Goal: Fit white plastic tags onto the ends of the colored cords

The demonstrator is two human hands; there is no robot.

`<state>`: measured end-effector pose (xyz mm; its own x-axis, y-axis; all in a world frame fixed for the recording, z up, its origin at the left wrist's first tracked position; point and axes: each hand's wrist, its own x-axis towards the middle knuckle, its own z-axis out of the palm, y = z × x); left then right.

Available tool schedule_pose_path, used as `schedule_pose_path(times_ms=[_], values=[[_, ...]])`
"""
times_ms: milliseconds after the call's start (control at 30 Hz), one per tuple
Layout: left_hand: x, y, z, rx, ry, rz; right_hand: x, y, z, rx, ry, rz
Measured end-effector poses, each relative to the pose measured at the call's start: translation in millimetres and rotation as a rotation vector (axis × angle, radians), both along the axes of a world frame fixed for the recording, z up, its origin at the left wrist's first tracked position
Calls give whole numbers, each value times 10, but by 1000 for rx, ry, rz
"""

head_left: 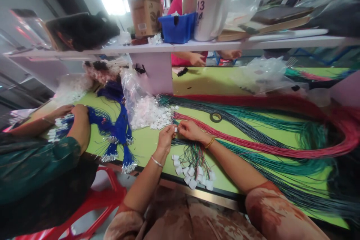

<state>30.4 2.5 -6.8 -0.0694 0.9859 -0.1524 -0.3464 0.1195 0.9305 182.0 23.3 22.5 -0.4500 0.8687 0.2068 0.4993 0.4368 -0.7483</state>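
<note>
My left hand (166,136) pinches a small white plastic connector (176,129) in front of me. Close beside it, my right hand (191,130) has its fingers pressed together at the connector, apparently on a thin wire whose end they hide. Below my hands lies a bunch of wired white connectors (194,175) with red, green and black leads. A heap of loose white connectors (157,114) spills from a clear plastic bag just beyond my left hand. Long bundles of red wires (247,145), green wires (281,122) and black wires (253,131) run off to the right.
A roll of dark tape (215,117) lies among the wires. To the left, a co-worker's hands (80,114) handle blue wire bundles (112,127). A shelf (135,48) crosses above the table, bearing a blue bin (178,28) and a white mug (209,13). Another person stands behind it.
</note>
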Motion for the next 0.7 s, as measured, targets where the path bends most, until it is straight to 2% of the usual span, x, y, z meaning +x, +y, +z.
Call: schedule_pose_path(times_ms=[67,133,200,267,300,367,433,467,500,533,567,633,700], values=[[0,-10,10,37,82,-7,3,10,-10,10,-15,-33],[19,-64,61,127,203,22,43,48,14,-18,23,4],[77,-184,149,330,376,105,113,106,71,-104,139,72],[190,-367,247,663,590,124,171,154,135,-203,261,86],[265,-474,288,843,697,38,179,163,158,-236,275,84],[432,-683,338,1184,887,-290,139,130,167,-247,166,106],[571,-835,344,1385,1011,-626,39,33,126,-190,-74,132],[608,-874,336,1422,1031,-728,-18,-29,90,-146,-192,113],[614,-882,324,1418,1027,-763,-72,-94,50,-99,-294,78],[584,-857,314,1377,1013,-731,-116,-155,10,-64,-368,46],[517,-801,309,1304,1005,-641,-149,-208,-28,-38,-424,21],[289,-607,319,1073,1056,-368,-177,-283,-83,-6,-484,-17],[-5,-352,346,749,1236,-93,-171,-319,-108,36,-503,-47]])
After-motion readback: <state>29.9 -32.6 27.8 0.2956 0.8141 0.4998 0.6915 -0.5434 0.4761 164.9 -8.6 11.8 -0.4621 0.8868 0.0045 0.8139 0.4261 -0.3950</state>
